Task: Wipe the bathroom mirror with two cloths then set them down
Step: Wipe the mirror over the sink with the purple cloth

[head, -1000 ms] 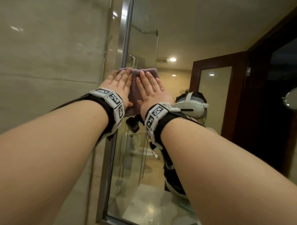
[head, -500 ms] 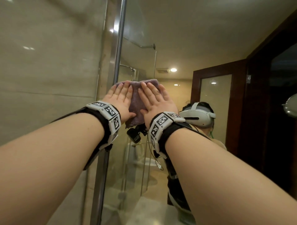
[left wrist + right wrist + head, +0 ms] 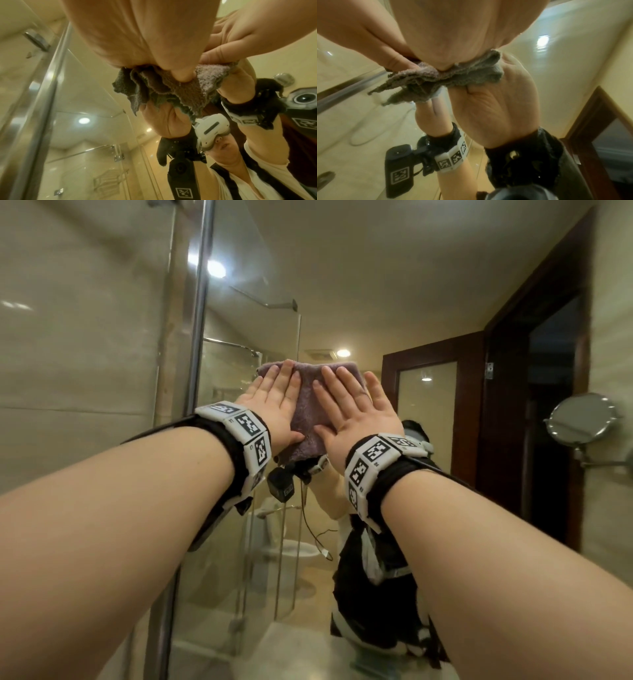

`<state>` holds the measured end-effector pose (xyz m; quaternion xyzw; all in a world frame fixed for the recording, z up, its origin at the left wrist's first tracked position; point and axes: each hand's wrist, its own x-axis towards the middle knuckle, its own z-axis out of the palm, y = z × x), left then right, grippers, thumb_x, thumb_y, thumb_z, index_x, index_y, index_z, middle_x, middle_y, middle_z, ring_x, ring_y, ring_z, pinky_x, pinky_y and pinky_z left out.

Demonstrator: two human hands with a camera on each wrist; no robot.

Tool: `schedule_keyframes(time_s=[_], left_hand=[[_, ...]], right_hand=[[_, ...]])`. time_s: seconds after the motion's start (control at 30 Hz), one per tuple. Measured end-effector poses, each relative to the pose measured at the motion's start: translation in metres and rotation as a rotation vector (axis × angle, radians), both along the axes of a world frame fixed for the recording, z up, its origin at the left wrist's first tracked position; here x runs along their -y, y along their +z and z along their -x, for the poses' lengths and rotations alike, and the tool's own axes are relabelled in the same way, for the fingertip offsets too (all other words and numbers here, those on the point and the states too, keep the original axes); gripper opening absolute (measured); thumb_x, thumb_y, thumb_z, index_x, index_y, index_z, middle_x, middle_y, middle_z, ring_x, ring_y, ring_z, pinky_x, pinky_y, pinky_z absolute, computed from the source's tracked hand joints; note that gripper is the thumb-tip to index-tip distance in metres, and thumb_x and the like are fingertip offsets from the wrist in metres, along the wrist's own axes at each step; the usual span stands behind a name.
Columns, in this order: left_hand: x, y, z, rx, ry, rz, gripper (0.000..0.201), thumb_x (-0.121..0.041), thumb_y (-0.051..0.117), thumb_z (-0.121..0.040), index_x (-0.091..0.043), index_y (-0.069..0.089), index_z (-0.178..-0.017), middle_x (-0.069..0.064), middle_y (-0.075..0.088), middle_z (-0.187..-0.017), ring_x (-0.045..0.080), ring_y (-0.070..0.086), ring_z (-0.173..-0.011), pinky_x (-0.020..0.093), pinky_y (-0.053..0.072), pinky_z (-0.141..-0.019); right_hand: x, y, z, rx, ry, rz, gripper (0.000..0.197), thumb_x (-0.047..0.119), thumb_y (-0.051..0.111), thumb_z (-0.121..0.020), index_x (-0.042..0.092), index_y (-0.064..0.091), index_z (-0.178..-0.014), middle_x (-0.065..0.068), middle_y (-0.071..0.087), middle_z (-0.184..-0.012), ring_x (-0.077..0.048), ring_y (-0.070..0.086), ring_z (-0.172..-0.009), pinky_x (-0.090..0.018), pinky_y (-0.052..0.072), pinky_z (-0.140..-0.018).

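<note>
A mauve-grey cloth (image 3: 308, 412) lies flat against the mirror (image 3: 342, 285) at about head height. My left hand (image 3: 274, 402) presses on its left half with straight fingers. My right hand (image 3: 356, 409) presses on its right half the same way, fingers spread. In the left wrist view the cloth (image 3: 180, 93) shows crumpled mauve and grey-green layers under my left hand (image 3: 128, 33); I cannot tell whether it is one cloth or two. The right wrist view shows the cloth (image 3: 428, 79) squeezed between my right hand (image 3: 462, 27) and the glass.
A vertical metal post (image 3: 198, 337) edges the mirror on the left, beside a tiled wall (image 3: 68, 337). A round swivel mirror (image 3: 582, 419) juts from the wall on the right, next to a dark wooden door frame (image 3: 534, 371).
Both hands have slid the cloth to the right across the mirror, away from the metal post. Their flat pressing pose is unchanged.
</note>
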<state>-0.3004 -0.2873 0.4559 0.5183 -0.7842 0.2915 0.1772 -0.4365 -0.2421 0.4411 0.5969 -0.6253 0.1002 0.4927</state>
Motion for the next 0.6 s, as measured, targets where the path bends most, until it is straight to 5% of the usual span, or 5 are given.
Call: schedule_keyframes(time_s=[0.6], left_hand=[[-0.063,0.008,0.116,-0.042,-0.196,0.054,0.090,-0.052,0.031,-0.095,-0.003,-0.028,-0.141,0.016,-0.035,-0.147,0.026,-0.028,-0.138,0.033,-0.014,-0.113]], right_hand=[[-0.080,0.009,0.110,0.058,-0.139,0.028,0.061,0.041,0.013,-0.099,0.020,-0.020,-0.145,0.001,-0.027,-0.153,-0.017,-0.024,-0.140,-0.038,-0.022,-0.109]])
